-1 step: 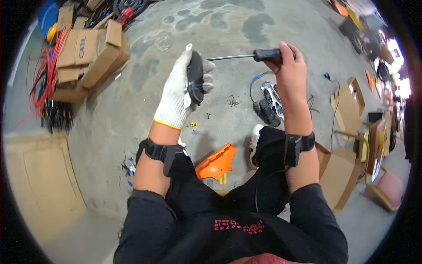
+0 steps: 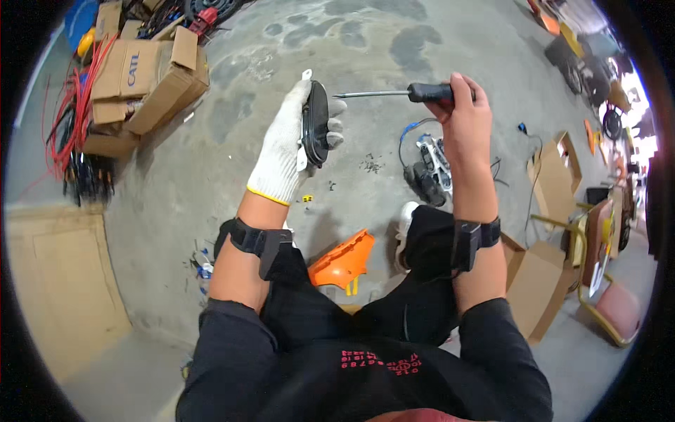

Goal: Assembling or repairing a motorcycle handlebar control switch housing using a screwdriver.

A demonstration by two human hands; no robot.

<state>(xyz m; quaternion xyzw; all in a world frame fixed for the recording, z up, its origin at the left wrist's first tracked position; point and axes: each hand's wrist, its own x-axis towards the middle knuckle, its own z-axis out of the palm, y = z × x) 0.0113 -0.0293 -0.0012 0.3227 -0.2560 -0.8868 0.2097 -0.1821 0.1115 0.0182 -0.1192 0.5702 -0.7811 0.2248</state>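
My left hand (image 2: 276, 141), in a white knit glove with a yellow cuff edge, is closed around a black oval part (image 2: 318, 123). The part stands on edge, with a pale tab at its top end and another near the bottom; what kind of part it is, I cannot make out. In my bare right hand (image 2: 467, 119) is a screwdriver (image 2: 429, 93), gripped by its black handle. Its metal shaft lies level and points left, with the tip just short of the oval part, apart from it.
An orange plastic shell (image 2: 342, 261) lies on the floor between my legs. Small dark bits (image 2: 370, 163) are scattered beyond it, near a white-and-black assembly (image 2: 434, 165) with a blue cable. Cardboard boxes (image 2: 140, 77) and red cables stand left; opened cardboard (image 2: 545, 285) and a chair (image 2: 613, 309) are right.
The view has shifted slightly. Both hands keep their holds, and the screwdriver tip stays close to the oval part.
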